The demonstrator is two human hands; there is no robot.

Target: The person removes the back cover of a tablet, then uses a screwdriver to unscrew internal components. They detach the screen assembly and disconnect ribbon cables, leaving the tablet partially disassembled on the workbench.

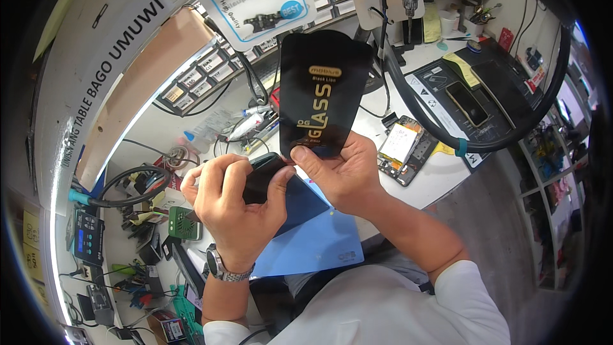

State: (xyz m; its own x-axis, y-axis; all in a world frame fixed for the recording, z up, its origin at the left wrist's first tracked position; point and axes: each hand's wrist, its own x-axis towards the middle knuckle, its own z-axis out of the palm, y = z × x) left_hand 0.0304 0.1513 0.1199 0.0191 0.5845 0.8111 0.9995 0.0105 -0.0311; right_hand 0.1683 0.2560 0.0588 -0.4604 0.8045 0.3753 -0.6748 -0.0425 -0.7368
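In curled left hand (235, 209): dark phone (260, 180). In pinching right hand (348, 174): black package (324, 92). Possible phone drop below hands from fingertip slip.

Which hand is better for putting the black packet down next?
Probably the right hand, because it holds the black packet by its lower end. The left hand is busy holding a dark phone-shaped thing.

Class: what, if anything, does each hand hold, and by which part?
The left hand holds a dark phone by its side edges; the right hand holds a black packet by its lower end.
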